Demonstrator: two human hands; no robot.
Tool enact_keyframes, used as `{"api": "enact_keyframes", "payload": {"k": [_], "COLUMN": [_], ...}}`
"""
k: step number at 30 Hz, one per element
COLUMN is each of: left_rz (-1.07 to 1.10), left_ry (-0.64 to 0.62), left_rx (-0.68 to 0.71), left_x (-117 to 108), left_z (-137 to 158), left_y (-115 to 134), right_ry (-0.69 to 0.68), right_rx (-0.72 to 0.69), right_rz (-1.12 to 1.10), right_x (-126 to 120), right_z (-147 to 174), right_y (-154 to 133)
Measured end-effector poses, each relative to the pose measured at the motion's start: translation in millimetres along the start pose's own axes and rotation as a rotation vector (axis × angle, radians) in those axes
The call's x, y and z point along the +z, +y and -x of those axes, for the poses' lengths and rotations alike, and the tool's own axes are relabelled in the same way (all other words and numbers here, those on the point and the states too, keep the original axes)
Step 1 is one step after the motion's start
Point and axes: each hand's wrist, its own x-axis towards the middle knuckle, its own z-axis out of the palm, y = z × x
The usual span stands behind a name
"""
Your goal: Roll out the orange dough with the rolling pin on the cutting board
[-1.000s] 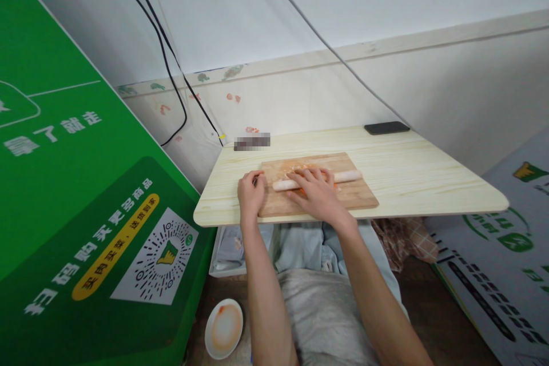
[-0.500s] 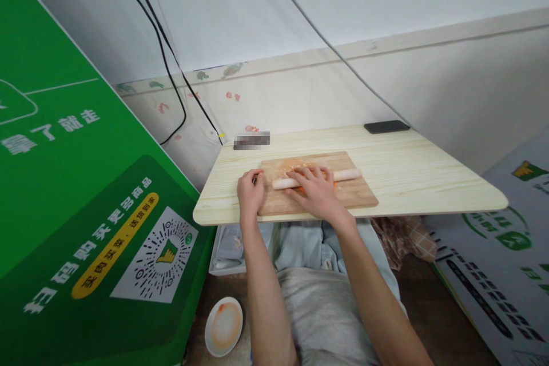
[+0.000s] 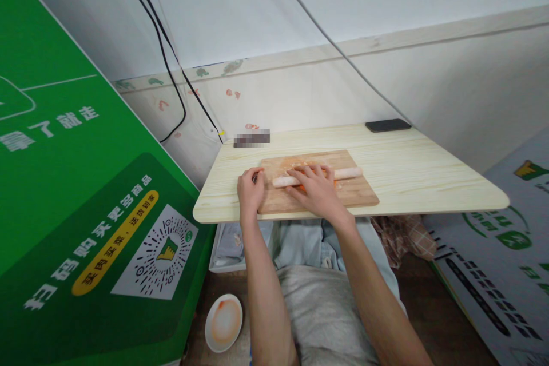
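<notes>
A wooden cutting board (image 3: pixel 358 197) lies on the pale table, dusted with white flour and smeared orange near its far edge. Across it rests a light rolling pin (image 3: pixel 348 174), tilted slightly up to the right. My right hand (image 3: pixel 315 186) lies over the pin's middle, its fingers bent around it. Beneath pin and palm a bit of something orange (image 3: pixel 329 184) peeks out, mostly hidden, perhaps dough. Against the board's left edge my left hand (image 3: pixel 251 190) is curled closed. A small dark patch shows between its thumb and fingers; I cannot make out what it is.
The narrow table (image 3: pixel 437 183) stands against the wall. A black phone (image 3: pixel 388 125) lies at its back right, a blurred-out item (image 3: pixel 251 138) at its back left. On the floor is a stained white plate (image 3: pixel 223 323). Green panel (image 3: pixel 107 229) at left, grey one (image 3: pixel 514 257) at right.
Both hands and the rolling pin stay almost where they were. The whole view has shifted very slightly.
</notes>
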Motion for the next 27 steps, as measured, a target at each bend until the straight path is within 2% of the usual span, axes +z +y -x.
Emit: {"api": "enact_keyframes", "payload": {"k": [27], "left_rz": [-0.003], "left_ry": [-0.005], "left_rx": [0.000], "left_x": [-0.3], "left_z": [-0.5], "left_y": [-0.5], "right_ry": [0.015], "right_rx": [-0.001], "right_rz": [0.024], "right_x": [0.8], "right_z": [0.3], "right_y": [-0.8]}}
